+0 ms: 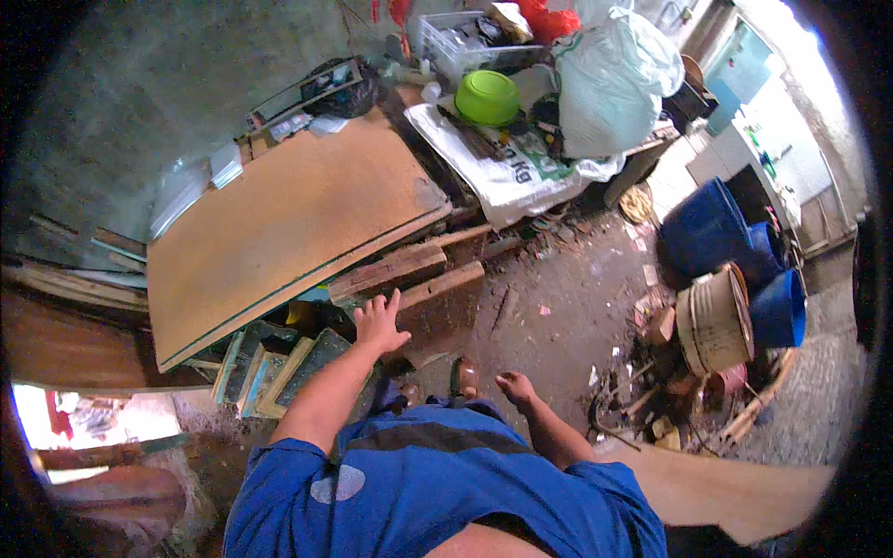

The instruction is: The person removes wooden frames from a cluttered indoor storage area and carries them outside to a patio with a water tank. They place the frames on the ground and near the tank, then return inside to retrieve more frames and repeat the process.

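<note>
My left hand (379, 323) is stretched forward with its fingers spread and nothing in it. It is over the near end of a thick, rough wooden plank (391, 272); whether it touches the wood I cannot tell. Right beside it stands a second dark board (445, 312) with a pale top edge. Below my left forearm, several wood-edged panels (279, 367) lean together. My right hand (514, 386) hangs low by my body, loosely bent and holding nothing that shows. A large tan sheet of board (298, 219) slopes beyond the planks.
At the back are a white sack (507, 181), a green basin (487, 99), a clear plastic crate (446, 45) and a stuffed bag (609, 88). Blue barrels (704, 228) and a cream drum (712, 324) stand right. Scraps and sticks litter the dirt floor (553, 321).
</note>
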